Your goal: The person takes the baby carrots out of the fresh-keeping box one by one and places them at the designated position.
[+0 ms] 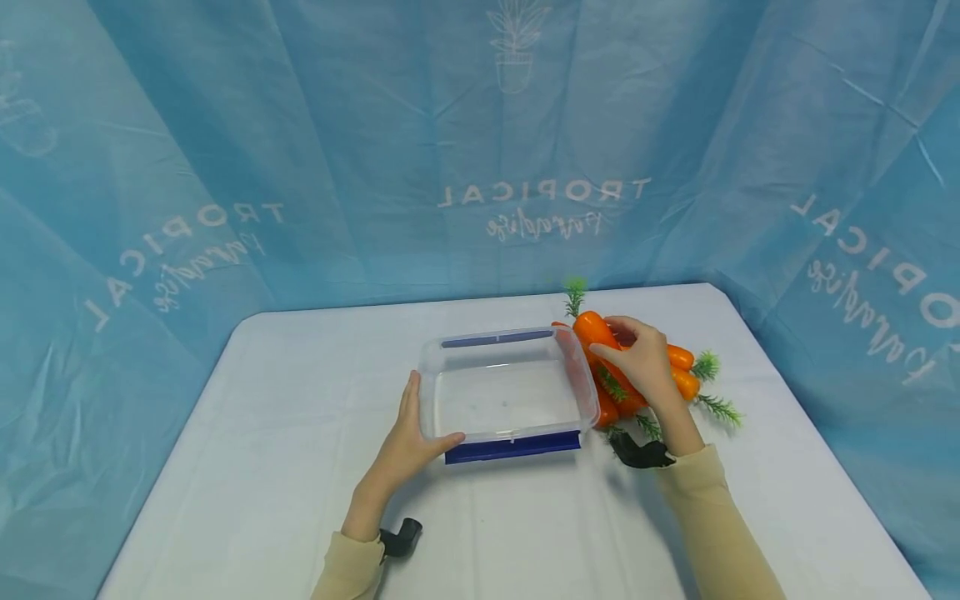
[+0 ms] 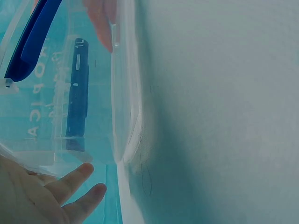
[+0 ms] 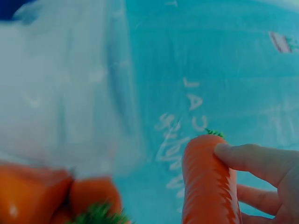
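Note:
A clear plastic food container [image 1: 502, 396] with blue clip flaps stands open-topped near the middle of the table. My left hand [image 1: 405, 442] grips its near left corner, thumb over the front rim and fingers along the left wall. In the left wrist view, two fingertips [image 2: 96, 189] stick out past the container's wall [image 2: 126, 116]. My right hand [image 1: 641, 358], just right of the container, pinches an orange toy carrot [image 3: 205, 182] between thumb and fingers. More carrots [image 1: 604, 410] with green tops lie under and around that hand, close against the container's right side.
A white cloth covers the table [image 1: 300, 417]. Two more carrots [image 1: 680, 357] point their green tops toward the right edge. A blue printed curtain [image 1: 375, 167] hangs behind the table and along both sides. Each wrist carries a black camera mount [image 1: 641, 452].

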The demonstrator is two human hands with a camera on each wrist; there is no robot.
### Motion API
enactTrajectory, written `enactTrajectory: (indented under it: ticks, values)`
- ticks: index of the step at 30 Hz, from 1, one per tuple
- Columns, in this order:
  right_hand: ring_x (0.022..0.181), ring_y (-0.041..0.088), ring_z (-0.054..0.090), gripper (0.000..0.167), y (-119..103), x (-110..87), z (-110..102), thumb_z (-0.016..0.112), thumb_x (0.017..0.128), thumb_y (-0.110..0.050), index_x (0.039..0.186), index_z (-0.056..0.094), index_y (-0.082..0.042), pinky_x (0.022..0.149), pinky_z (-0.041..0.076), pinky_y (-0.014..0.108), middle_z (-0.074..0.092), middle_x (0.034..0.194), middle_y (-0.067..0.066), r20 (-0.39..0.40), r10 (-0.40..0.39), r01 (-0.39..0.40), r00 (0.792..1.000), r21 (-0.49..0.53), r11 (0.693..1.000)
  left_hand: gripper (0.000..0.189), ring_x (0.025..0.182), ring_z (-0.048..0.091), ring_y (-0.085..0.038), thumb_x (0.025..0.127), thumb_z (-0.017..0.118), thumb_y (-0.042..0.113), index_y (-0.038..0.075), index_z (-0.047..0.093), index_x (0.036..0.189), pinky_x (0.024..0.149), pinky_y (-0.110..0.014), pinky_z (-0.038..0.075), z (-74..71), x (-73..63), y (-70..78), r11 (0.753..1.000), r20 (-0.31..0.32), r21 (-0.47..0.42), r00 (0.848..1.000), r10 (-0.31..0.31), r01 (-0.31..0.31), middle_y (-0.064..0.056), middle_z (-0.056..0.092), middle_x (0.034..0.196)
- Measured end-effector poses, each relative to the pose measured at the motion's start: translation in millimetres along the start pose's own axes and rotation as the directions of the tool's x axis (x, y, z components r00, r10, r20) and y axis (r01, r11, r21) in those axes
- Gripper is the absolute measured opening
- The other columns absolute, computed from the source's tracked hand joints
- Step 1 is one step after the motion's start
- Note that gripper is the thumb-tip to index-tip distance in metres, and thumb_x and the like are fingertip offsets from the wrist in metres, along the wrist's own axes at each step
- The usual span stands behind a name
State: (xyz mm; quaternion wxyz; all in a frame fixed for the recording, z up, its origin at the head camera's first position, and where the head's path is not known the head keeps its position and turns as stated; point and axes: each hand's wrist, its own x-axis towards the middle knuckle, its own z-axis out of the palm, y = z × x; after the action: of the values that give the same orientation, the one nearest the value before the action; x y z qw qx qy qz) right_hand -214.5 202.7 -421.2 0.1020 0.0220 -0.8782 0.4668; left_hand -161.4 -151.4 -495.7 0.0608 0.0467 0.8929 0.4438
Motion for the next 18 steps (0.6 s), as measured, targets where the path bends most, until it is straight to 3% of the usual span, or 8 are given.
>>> enactTrajectory:
  ticks: [7, 18]
  values:
    - [0.102, 0.038, 0.061, 0.047, 22, -5.4, 1, 0.072, 0.085, -0.019, 0.125, 0.058, 0.002, 0.091, 0.052, 0.05, 0.063, 0.118, 0.025, 0.004, 0.079, -0.078, 0.997, -0.094, 0.993, 0.124, 0.147, 0.014, -0.038, 0.069, 0.075, 0.061, 0.031, -0.012, 0.152, 0.111, -0.064, 0.025, -1.2, -0.2, 0.7, 1.0, 0.001, 0.011, 1.0, -0.003, 0.003, -0.004, -0.006, 0.162]
    - [0.099, 0.039, 0.062, 0.049, 36, -7.5, 10, 0.069, 0.088, -0.024, 0.126, 0.057, 0.004, 0.085, 0.054, 0.05, 0.062, 0.118, 0.028, -0.029, 0.103, -0.106, 0.994, -0.177, 0.978, 0.123, 0.147, 0.015, -0.037, 0.07, 0.076, 0.058, 0.032, -0.012, 0.152, 0.111, -0.064, 0.024, -0.3, -0.6, 0.8, 1.0, 0.0, -0.001, 1.0, -0.004, 0.004, -0.003, -0.006, 0.162]
